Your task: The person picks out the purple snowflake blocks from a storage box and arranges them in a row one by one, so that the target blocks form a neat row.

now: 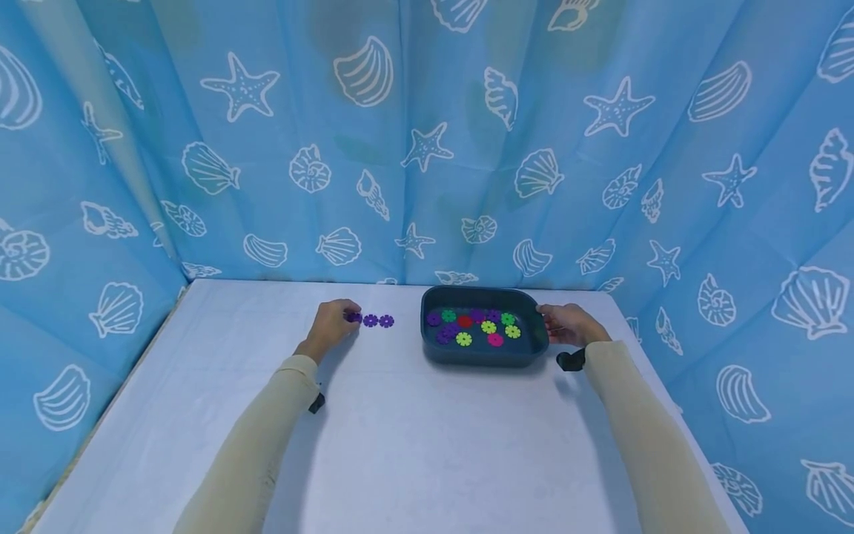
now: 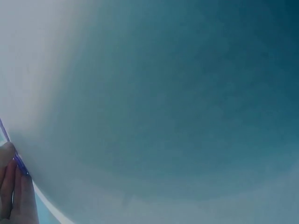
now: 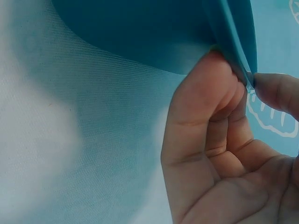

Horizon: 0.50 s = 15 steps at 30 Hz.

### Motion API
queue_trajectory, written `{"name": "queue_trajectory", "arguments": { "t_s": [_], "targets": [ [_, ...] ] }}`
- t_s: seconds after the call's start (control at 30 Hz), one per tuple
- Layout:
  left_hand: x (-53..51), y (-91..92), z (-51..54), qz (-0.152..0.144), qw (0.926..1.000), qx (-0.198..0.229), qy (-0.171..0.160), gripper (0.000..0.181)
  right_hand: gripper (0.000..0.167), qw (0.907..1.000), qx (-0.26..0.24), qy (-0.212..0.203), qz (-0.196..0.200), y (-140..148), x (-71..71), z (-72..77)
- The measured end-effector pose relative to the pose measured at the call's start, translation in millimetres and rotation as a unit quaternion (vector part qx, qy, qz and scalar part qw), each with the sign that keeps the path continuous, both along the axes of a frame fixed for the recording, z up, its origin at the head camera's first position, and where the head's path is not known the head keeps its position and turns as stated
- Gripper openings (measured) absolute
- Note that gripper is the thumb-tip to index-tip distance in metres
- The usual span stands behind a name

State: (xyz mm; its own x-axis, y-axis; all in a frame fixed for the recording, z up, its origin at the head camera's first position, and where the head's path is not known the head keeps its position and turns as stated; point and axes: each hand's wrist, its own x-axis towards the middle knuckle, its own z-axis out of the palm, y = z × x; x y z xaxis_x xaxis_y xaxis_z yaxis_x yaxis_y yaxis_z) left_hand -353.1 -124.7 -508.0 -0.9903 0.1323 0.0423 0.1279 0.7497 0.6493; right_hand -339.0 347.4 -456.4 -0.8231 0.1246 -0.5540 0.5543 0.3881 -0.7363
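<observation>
In the head view my left hand (image 1: 333, 324) is at the back of the table, left of the dark bin. Its thumb and fingers pinch a purple snowflake disc (image 1: 353, 317); the left wrist view has the disc's thin edge (image 2: 20, 164) between them. Two more purple snowflake discs (image 1: 378, 321) lie in a row to its right. My right hand (image 1: 572, 325) grips the right rim of the dark blue-grey bin (image 1: 477, 357). Seen from the right wrist, the thumb (image 3: 278, 91) is outside the wall and curled fingers are beneath the rim. Several purple, green, yellow, red and pink discs (image 1: 489, 326) lie inside.
A white cloth covers the table (image 1: 440, 445). Blue curtains (image 1: 427, 200) with white shell and starfish prints hang behind it and along both sides. The bin stands near the back edge. A small black device (image 1: 570, 361) sits at the right wrist.
</observation>
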Motion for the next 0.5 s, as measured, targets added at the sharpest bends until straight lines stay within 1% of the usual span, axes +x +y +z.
{"name": "queue_trajectory", "arguments": {
  "t_s": [0.23, 0.4, 0.5],
  "targets": [
    [-1.3, -1.1, 0.2, -0.007, 1.0, -0.004, -0.003, 0.033, 0.051, 1.0, -0.009, -0.005, -0.001, -1.0, 0.7, 3.6],
    [-1.6, -1.2, -1.1, -0.013, 0.9999, -0.007, 0.0, 0.033, 0.052, 1.0, -0.009, 0.0, 0.002, 0.6, -0.7, -0.4],
    [-1.4, -0.9, -1.4, -0.012, 0.9999, -0.007, -0.004, 0.034, 0.051, 0.9999, -0.009, 0.0, 0.006, 1.5, -1.2, -3.0]
  ]
}}
